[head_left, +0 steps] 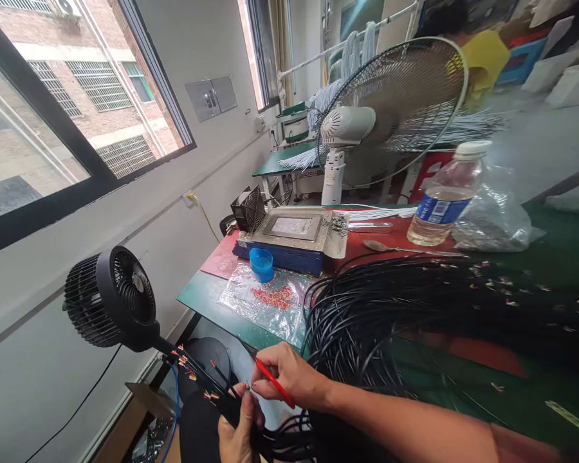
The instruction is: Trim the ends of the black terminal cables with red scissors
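On a green surface (pixel 207 299) by the window, a heap of black cables (pixel 415 308) waits unworked while the left hand (pixel 238 431) clamps a stripped bundle (pixel 207 382) and the right hand (pixel 289 376) grips a red tool (pixel 273 382).

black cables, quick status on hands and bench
Left hand grips black cables. Right hand holds red tool at cable ends. Black fan close by.
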Demonstrator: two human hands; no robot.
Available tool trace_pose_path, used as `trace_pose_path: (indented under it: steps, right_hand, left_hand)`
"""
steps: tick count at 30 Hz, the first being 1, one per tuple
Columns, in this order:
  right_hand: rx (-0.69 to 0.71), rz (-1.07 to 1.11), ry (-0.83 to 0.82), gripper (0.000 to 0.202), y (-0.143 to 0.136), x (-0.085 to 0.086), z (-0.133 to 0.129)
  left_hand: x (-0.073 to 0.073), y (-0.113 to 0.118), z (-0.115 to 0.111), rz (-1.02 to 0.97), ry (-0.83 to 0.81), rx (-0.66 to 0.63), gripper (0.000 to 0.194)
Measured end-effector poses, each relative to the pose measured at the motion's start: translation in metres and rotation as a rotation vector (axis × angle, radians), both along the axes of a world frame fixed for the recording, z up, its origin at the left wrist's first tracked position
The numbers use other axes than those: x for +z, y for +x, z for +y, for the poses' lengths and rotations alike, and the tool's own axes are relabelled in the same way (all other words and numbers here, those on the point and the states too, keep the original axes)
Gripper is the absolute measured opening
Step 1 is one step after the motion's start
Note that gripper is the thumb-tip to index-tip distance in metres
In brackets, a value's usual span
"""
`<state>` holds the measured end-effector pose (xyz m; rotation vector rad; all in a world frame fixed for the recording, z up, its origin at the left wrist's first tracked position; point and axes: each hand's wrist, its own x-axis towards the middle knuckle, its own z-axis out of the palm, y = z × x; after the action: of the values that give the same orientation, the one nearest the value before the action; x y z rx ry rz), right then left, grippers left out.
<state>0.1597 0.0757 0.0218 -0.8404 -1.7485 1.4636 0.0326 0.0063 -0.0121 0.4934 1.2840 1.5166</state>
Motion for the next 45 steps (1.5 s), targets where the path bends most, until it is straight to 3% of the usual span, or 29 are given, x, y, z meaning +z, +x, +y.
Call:
trace_pose_path:
  steps: [3,8,11,14,18,26,31,37,40,42,45]
  right_hand:
    - [0.002,0.031,0.076,0.004,-0.001,0.001,-0.003]
    - [0.061,0.135,-0.285,0.025,0.001,0.000,0.004]
    - [0.107,0.150,-0.375,0.026,0.002,0.000,0.007]
    - [0.150,0.140,-0.352,0.023,0.003,0.001,0.006]
    - [0.141,0.120,-0.289,0.021,0.004,0.004,0.005]
    - [0.109,0.155,-0.356,0.033,0.001,-0.003,0.006]
    - [0.161,0.169,-0.304,0.039,0.002,-0.001,0.005]
    - [0.163,0.122,-0.192,0.038,0.004,0.002,0.005]
    - [0.094,0.062,-0.050,0.040,0.003,-0.002,0.005]
    - [-0.001,-0.005,0.203,0.035,0.000,-0.007,0.004]
    - [-0.091,-0.128,0.733,0.026,-0.003,-0.013,0.000]
  left_hand:
    - [-0.002,0.000,0.000,0.018,-0.028,0.003,0.032]
    - [0.001,0.001,-0.001,-0.062,-0.029,-0.014,0.028]
    - [0.002,0.000,-0.001,-0.062,-0.018,-0.024,0.024]
    - [0.001,-0.001,-0.002,-0.020,-0.010,-0.081,0.020]
    - [-0.002,-0.004,-0.004,0.018,-0.024,-0.214,0.027]
    - [0.005,-0.001,-0.004,-0.097,-0.103,-0.091,0.022]
    - [0.000,-0.002,-0.005,-0.039,-0.027,-0.154,0.023]
    - [-0.004,-0.003,-0.005,0.006,-0.002,-0.232,0.030]
    - [0.000,-0.003,-0.004,-0.084,-0.031,-0.158,0.023]
    - [0.002,-0.005,-0.003,-0.205,-0.086,-0.067,0.023]
    - [-0.001,-0.009,-0.001,-0.411,-0.162,0.011,0.025]
